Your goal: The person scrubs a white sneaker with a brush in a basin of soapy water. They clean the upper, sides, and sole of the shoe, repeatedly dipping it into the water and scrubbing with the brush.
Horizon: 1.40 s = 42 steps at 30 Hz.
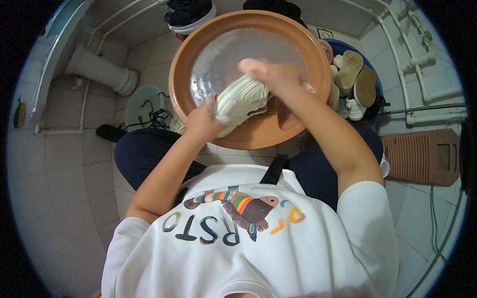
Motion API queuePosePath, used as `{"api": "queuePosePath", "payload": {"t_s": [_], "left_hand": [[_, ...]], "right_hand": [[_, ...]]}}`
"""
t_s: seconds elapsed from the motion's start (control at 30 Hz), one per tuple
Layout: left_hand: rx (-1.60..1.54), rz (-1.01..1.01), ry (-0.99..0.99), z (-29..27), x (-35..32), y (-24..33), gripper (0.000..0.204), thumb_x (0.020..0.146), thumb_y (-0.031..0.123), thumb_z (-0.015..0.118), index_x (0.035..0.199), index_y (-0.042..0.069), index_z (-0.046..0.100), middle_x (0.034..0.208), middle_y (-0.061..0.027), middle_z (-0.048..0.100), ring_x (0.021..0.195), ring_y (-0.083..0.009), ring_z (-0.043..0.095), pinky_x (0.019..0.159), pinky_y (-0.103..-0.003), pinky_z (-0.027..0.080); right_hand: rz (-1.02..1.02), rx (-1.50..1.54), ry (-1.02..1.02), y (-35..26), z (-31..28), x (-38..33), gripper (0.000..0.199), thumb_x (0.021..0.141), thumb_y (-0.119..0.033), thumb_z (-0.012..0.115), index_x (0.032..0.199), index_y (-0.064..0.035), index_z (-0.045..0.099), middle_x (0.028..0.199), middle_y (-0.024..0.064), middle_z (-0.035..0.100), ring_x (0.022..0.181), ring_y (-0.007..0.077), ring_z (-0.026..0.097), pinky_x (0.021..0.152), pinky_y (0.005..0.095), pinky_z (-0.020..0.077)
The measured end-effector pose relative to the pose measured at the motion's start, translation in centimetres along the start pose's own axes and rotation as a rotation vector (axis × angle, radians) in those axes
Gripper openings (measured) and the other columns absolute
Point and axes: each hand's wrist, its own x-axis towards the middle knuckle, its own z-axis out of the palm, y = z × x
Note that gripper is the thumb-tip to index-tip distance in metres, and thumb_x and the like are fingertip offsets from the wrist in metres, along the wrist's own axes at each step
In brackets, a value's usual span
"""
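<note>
A cream-white shoe (242, 102) is tilted over the near part of a large orange-brown basin (176, 82). My left hand (203, 119) grips the near left end of the shoe. Above its far end is my right hand (259, 71), blurred by motion, with the fingers curled. Anything inside those fingers is hidden from view. Cloudy, foamy water (248, 42) lies in the far part of the basin. A ridged, moulded part of the basin (283, 116) shows to the right of the shoe.
Several shoes (365, 82) fill a blue tub (380, 84) on the right. A brown washboard (415, 158) lies at the lower right. On the left, a pale green basin (141, 102) holds dark laces. Behind stands a white bucket (194, 25) with dark cloth. White pipes (392, 49) line the walls.
</note>
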Motion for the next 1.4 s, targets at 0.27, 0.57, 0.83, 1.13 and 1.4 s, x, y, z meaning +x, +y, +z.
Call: {"api": "queuePosePath", "payload": {"t_s": [0.27, 0.57, 0.83, 1.13, 1.4], "left_hand": [[-0.11, -0.001, -0.023, -0.3, -0.1, -0.7, 0.07, 0.065, 0.026, 0.07, 0.123, 0.002, 0.041, 0.098, -0.0191, 0.061, 0.09, -0.0297, 0.06, 0.078, -0.034, 0.046], [-1.043, -0.255, 0.059, 2.5, 0.5, -4.8, 0.067, 0.066, 0.001, 0.067, 0.126, -0.002, 0.036, 0.115, -0.0162, 0.05, 0.1, -0.0243, 0.053, 0.083, -0.03, 0.045], [-0.924, -0.142, -0.069, 1.0, 3.0, -3.8, 0.068, 0.064, 0.012, 0.071, 0.123, -0.001, 0.04, 0.115, -0.0151, 0.05, 0.102, -0.0225, 0.052, 0.087, -0.031, 0.042], [-0.65, 0.209, 0.116, -2.7, 7.3, 1.3, 0.073, 0.066, 0.024, 0.072, 0.127, 0.001, 0.039, 0.123, -0.0169, 0.047, 0.113, -0.0274, 0.047, 0.094, -0.032, 0.036], [-0.334, 0.239, 0.422, -1.4, 6.7, -0.9, 0.067, 0.062, 0.014, 0.073, 0.122, 0.005, 0.044, 0.119, -0.0161, 0.048, 0.112, -0.0298, 0.047, 0.093, -0.034, 0.038]], "right_hand": [[-0.191, 0.444, 0.002, 3.9, 3.9, 3.5, 0.067, 0.08, -0.066, 0.037, 0.112, -0.0112, 0.056, 0.1, 0.0179, 0.061, 0.095, 0.0318, 0.058, 0.084, 0.0438, 0.0421], [0.06, 0.838, -0.168, 5.9, 2.9, 4.8, 0.073, 0.072, -0.06, 0.059, 0.116, -0.0024, 0.047, 0.095, 0.012, 0.058, 0.079, 0.0258, 0.055, 0.072, 0.0354, 0.0441], [-0.371, 0.913, 0.02, 1.6, -3.6, 0.4, 0.057, 0.067, -0.005, 0.056, 0.122, -0.0019, 0.041, 0.107, 0.0097, 0.054, 0.097, 0.0196, 0.05, 0.09, 0.0286, 0.0364], [-0.679, 0.46, 0.287, -2.4, -6.1, -4.0, 0.067, 0.08, -0.057, 0.046, 0.135, -0.0218, 0.032, 0.108, 0.0156, 0.057, 0.094, 0.0311, 0.058, 0.082, 0.0362, 0.0455], [-0.69, 0.06, 0.591, -0.7, -6.3, -3.1, 0.05, 0.086, -0.053, 0.037, 0.131, -0.0323, 0.038, 0.092, 0.0135, 0.061, 0.075, 0.032, 0.06, 0.066, 0.0381, 0.0478]]}}
